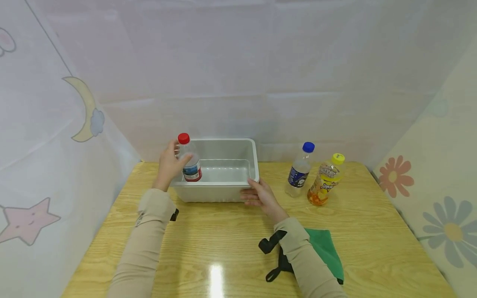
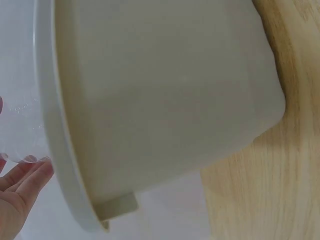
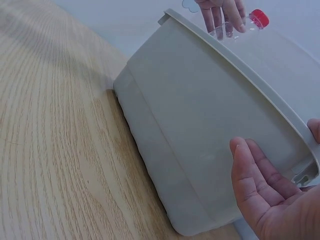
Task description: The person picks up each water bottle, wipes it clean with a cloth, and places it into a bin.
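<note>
A clear plastic bottle (image 1: pixel 192 169) with a red cap stands inside the left end of a grey plastic bin (image 1: pixel 208 193), its top above the rim. My left hand (image 1: pixel 170 164) holds this bottle, thumb across its front and fingers round the far side. In the right wrist view the left hand (image 3: pixel 222 12) shows at the bottle just below the red cap (image 3: pixel 259 19). With the thumb over the rim and the fingers against the outer wall, my right hand (image 1: pixel 262 197) grips the bin's near right corner. The bin's side fills most of the left wrist view.
To the right of the bin stand a blue-capped bottle (image 1: pixel 298 176) and a yellow-capped bottle (image 1: pixel 325 182) with orange liquid at its bottom. A green cloth item (image 1: pixel 324 248) with black trim lies partly under the right forearm. Behind the wooden table (image 1: pixel 208 236) hangs a pale sheet (image 1: pixel 223 82).
</note>
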The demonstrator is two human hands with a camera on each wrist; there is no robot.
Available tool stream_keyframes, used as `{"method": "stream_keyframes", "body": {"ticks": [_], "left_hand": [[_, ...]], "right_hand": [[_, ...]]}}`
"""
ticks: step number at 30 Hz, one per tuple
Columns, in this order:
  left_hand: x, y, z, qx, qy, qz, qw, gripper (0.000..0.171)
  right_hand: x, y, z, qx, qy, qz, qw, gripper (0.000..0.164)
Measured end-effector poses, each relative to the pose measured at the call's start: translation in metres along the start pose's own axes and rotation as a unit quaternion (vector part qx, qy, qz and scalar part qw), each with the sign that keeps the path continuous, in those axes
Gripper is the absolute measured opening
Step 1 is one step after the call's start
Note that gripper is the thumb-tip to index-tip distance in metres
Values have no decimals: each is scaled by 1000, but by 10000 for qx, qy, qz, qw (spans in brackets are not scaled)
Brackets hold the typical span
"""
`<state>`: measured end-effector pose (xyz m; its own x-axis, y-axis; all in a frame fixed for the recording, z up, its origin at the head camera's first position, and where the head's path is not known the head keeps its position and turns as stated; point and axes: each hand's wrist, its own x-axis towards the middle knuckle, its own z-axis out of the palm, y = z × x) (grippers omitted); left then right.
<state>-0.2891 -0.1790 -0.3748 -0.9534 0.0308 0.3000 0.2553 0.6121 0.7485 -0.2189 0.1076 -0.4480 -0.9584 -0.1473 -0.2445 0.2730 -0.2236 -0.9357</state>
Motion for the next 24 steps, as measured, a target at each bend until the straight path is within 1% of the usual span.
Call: {"method": "stream_keyframes", "body": {"ticks": [7, 12, 16, 20, 24], "left_hand": [[0, -8, 8, 45, 136, -43, 9999, 59], [-2, -13, 12, 90, 19, -215, 9997, 61], [-3, -17, 15, 15, -44, -347, 9994, 62], [-5, -19, 16, -26, -51, -393, 9992, 63], [-5, -19, 17, 27, -59, -377, 9993, 64]], "right_hand": [[2, 2, -1, 5, 5, -14, 10000, 48], [3, 3, -1, 73, -1, 19, 10000, 49], [3, 3, -1, 93, 19, -1, 10000, 50], [2, 3, -1, 68, 40, -35, 10000, 50], [2, 3, -1, 84, 43, -31, 10000, 51]]}}
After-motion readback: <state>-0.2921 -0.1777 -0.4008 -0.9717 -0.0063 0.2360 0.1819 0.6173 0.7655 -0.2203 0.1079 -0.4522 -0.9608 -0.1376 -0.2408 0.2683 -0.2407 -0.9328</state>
